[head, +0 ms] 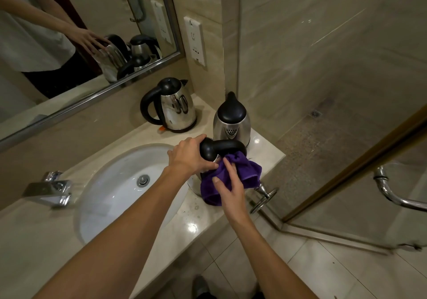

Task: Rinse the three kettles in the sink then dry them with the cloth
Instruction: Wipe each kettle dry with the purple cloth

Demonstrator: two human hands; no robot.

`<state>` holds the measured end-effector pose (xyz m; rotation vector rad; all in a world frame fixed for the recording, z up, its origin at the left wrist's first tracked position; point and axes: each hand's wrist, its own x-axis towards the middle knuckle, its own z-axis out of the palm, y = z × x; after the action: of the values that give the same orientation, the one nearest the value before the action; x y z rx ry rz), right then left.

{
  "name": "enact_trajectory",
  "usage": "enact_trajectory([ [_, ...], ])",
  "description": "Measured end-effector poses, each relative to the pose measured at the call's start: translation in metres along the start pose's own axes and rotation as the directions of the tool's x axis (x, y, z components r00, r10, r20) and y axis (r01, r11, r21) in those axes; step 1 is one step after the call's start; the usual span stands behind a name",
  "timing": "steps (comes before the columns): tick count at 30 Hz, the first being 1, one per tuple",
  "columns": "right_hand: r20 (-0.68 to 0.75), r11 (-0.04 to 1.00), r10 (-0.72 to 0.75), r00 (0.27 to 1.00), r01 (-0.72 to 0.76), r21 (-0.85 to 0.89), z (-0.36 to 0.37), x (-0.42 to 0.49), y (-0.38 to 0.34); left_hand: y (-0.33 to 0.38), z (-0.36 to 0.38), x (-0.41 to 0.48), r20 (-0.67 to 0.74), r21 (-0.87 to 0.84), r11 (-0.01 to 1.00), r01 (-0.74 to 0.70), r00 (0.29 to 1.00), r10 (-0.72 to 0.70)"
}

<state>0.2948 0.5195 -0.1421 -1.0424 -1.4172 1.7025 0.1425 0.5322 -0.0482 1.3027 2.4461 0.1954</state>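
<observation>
Three steel kettles with black lids and handles are on the counter right of the white sink (111, 183). The nearest kettle (221, 149) stands at the sink's right rim, its body mostly hidden. My left hand (191, 157) grips its black top from the left. My right hand (227, 185) presses a purple cloth (247, 171) against its side, fingers curled into the fabric. A second kettle (172, 105) stands by the mirror, handle to the left. The third kettle (232, 120) stands in the corner by the wall.
A chrome tap (49, 191) sits left of the sink. A mirror (69, 32) runs along the back wall, with a wall socket (194, 40) beside it. A chrome towel ring (263, 198) hangs under the counter edge. A glass shower door (360, 178) stands open at the right.
</observation>
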Motion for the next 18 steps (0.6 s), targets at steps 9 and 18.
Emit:
enact_trajectory([
  [9,-0.069,0.992,0.119,0.991,-0.121,-0.029,-0.003,0.011,0.014,0.002,-0.003,0.003,0.004,-0.006,1.0,0.002,1.0,-0.002],
  [18,-0.071,0.995,0.087,0.994,-0.09,-0.037,0.016,0.002,0.007,0.0,0.001,0.004,-0.001,0.022,1.0,0.007,1.0,-0.007],
])
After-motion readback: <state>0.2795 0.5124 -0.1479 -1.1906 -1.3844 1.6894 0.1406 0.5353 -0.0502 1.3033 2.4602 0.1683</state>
